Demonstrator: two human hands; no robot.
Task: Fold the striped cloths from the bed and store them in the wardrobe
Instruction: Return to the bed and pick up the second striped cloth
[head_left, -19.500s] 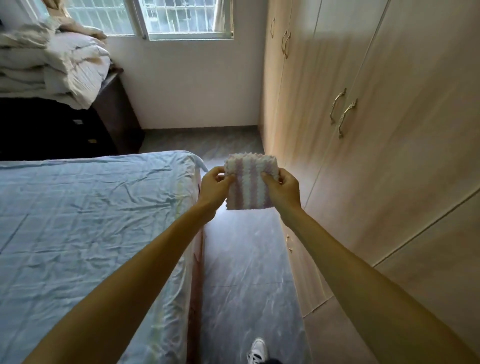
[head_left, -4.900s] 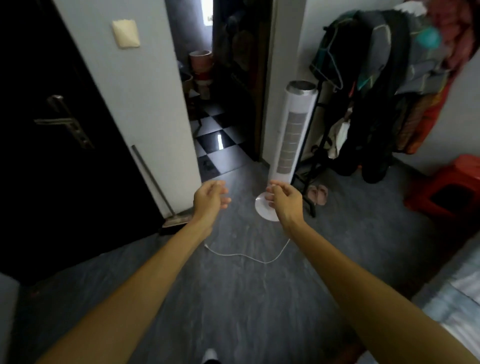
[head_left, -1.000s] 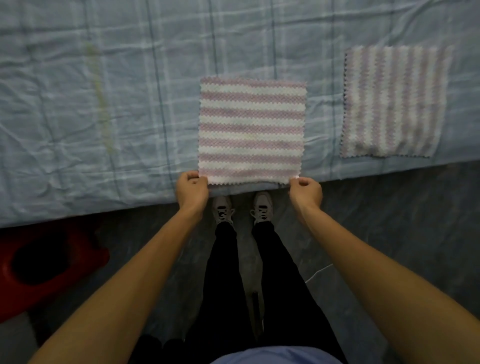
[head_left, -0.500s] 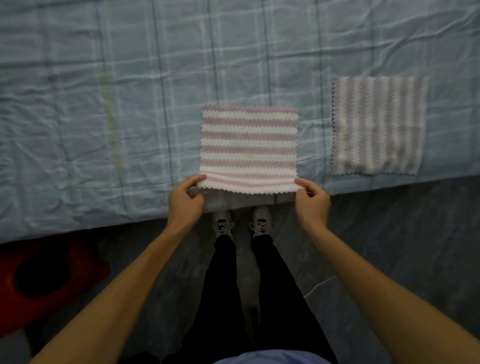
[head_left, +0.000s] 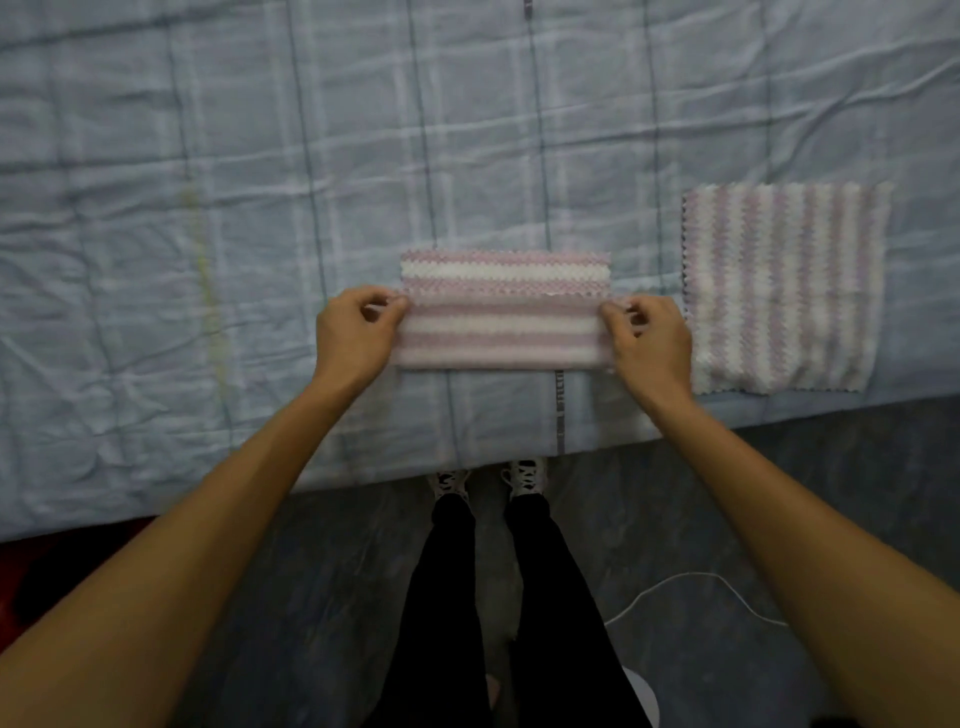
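Pink-and-white striped cloth (head_left: 501, 312) half-folded on blue checked bedsheet (head_left: 208, 182), left hand (head_left: 356, 332) and right hand (head_left: 647, 338) pinching its side edges, second flat striped cloth (head_left: 782, 286) just beside

nubbly matt cloth (head_left: 504, 312) on creased cotton-like sheet (head_left: 208, 182).

Hands (head_left: 498, 338) carried near edge forward; centre cloth (head_left: 504, 312) now folded over.
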